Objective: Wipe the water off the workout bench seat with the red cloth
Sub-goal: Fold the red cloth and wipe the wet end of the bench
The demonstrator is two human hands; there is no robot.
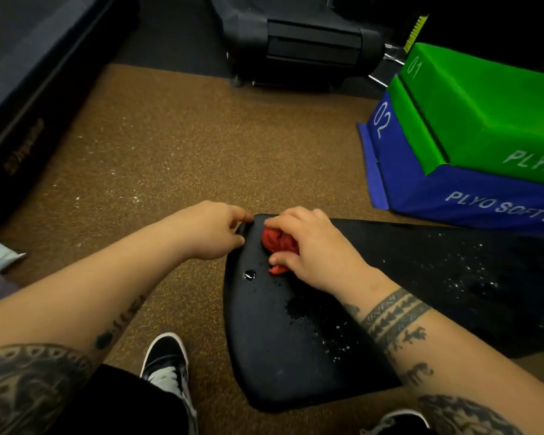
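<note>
Pressing down on the cloth [278,243], the right hand [314,246] has the red wad bunched under its fingers, closed around it, right at the far narrow end of the seat [283,365]. The cloth peeks out on the thumb side, and a little red tail shows below the thumb. It lies flat against the black padding, tight up by the seat's top corner.

The left hand [212,230] sits just beside the right, thumb and fingers pinched onto the seat's edge at that same corner. The two hands are close but not touching, with a sliver of black seat between them.

Water is all over the pad on the near side of the right hand. One fat bead [249,274] sits just below the cloth, near the left edge. A wider puddle [297,309] lies lower, under the right wrist, and fine droplets [336,343] trail away from it toward the right forearm. More spray [471,271] glitters out to the right of the right hand, on the long black pad there.

Beyond the hands lies brown speckled floor [157,146]. Far right of them stands a green box [484,111] stacked on a blue box [453,196]. Below the left forearm, a black-and-white shoe [167,362] rests on the floor beside the seat.
</note>
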